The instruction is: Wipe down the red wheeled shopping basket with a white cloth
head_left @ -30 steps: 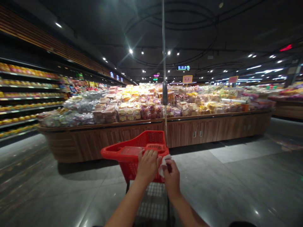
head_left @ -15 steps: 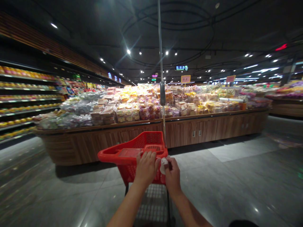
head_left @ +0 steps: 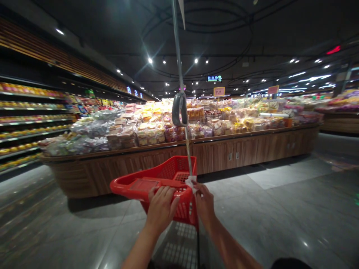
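A red plastic shopping cart [head_left: 131, 184] stands in front of me, turned slightly to the left. My left hand [head_left: 162, 207] grips the rim at its near side, fingers curled over the top. In my right hand [head_left: 204, 198] a crumpled white tissue [head_left: 191, 182] is pinched, pressed against the cart's near right corner at the foot of a metal pole [head_left: 179, 56]. The pole rises from that corner, leaning a little left, and carries a grey plastic loop [head_left: 180, 110] partway up. The fingertips of my right hand are partly hidden by the tissue.
Beyond the cart runs a long wooden display counter [head_left: 221, 155] heaped with bagged snacks [head_left: 151, 132]. Shelves of jars [head_left: 33, 121] line the left wall. Grey tiles [head_left: 252, 220] cover the floor. A pink price sign [head_left: 219, 92] stands above the goods.
The cart has swung a little and its pole now leans left, with the grey loop showing more broadly. My right hand has brought the tissue up to the pole's foot; my left hand shifted left.
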